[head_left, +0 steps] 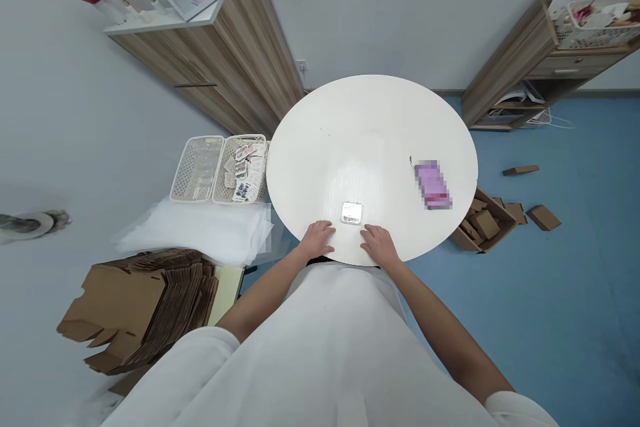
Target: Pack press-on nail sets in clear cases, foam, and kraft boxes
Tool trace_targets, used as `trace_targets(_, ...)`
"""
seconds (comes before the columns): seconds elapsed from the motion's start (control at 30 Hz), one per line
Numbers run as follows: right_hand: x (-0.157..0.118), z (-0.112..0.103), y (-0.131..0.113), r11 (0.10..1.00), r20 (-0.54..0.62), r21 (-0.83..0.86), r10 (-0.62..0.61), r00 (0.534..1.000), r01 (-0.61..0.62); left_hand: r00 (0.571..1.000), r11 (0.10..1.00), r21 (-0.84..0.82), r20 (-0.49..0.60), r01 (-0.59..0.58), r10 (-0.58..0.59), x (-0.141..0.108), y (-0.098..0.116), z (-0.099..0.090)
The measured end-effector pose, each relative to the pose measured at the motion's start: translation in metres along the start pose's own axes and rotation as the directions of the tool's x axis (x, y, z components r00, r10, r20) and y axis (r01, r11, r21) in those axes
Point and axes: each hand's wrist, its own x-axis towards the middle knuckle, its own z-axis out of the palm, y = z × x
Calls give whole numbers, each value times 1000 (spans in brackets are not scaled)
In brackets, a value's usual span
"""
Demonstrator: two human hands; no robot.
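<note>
Near the front edge of a round white table (370, 113) lies a small, shiny, clear flat case (351, 213); its contents are too small to make out. My left hand (317, 239) rests on the tabletop just left of the case, fingers stretched out and apart from it. On the other side, my right hand (380, 244) lies with fingers spread, close to the case's lower right corner. Neither hand holds anything. Toward the right of the table is a purple, pixelated rectangular object (433, 185).
Left of the table stand two white baskets, one with small printed packets (245, 170), one with clear plastic pieces (203, 170). White sheets (195, 230) and flattened cardboard boxes (150, 300) lie below them. An open carton (483, 223) of small boxes sits on the floor at right.
</note>
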Motion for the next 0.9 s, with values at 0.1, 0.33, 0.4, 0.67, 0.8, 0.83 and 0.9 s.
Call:
trace_targets(0.1, 3, 2, 0, 998, 5, -66, -13, 1000, 14, 998, 997, 39, 24, -65, 64, 1, -4, -1)
trace_targets(0.33, 7, 4, -11, 989, -53, -125, 75, 996, -82, 992, 993, 19, -51, -113, 114, -1, -10, 4)
trace_targets(0.4, 4, 1, -15, 990, -46, -107, 83, 995, -88, 992, 993, 34, -47, -113, 115, -2, -12, 3)
trace_targets(0.67, -36, 12, -37, 995, -54, -76, 66, 996, -70, 979, 979, 23, -30, -202, 202, -26, -23, 6)
trace_targets(0.8, -44, 21, -46, 989, -53, -71, 126, 991, -129, 980, 981, -21, -46, -194, 193, -32, -26, 8)
trace_targets(0.83, -43, 21, -46, 987, -53, -66, 140, 989, -143, 982, 982, -52, -57, -181, 178, -31, -26, 8)
trace_targets(0.9, -39, 19, -45, 982, -58, -35, 182, 982, -184, 990, 981, -146, -75, -129, 119, -27, -27, 5)
